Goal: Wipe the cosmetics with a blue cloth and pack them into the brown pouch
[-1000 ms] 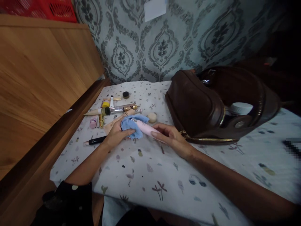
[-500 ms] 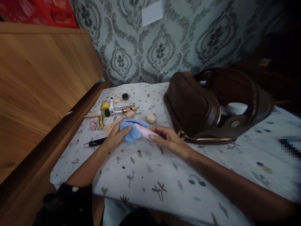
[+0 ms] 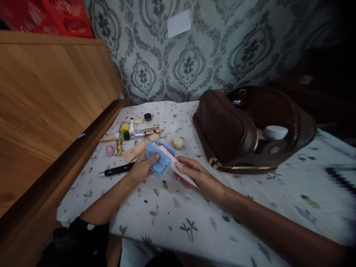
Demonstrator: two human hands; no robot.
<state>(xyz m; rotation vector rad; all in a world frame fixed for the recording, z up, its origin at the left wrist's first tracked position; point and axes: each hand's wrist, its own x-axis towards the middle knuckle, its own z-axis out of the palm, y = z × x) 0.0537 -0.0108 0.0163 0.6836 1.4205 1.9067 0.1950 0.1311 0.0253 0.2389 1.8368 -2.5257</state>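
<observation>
My left hand [image 3: 144, 165] grips a crumpled blue cloth [image 3: 161, 165], thumb on top. A slim pale pink tube [image 3: 167, 152] lies across the cloth, its silver-coloured end toward the upper left. My right hand [image 3: 198, 176] has its fingers closed round the tube's lower half, and the flat tapered tail sticks out below the palm. Just left of my left hand is a long black stick-shaped item [image 3: 118, 169] with a pinkish tip. Behind the cloth lie a peach-coloured tube [image 3: 139, 147] and a small round cream-coloured item [image 3: 178, 143].
Several cosmetics sit at the back left, among them a gold tube [image 3: 119, 147], a pink-capped item [image 3: 109, 148] and a black round lid [image 3: 147, 117]. An unzipped brown bag [image 3: 222, 126] stands right, a white lid [image 3: 275, 132] inside. A wooden panel [image 3: 55, 81] borders the left.
The cloth has slid down off the pink tube's end, baring its silver-coloured tip. The tube has tilted steeper, and its tail now shows below my right hand.
</observation>
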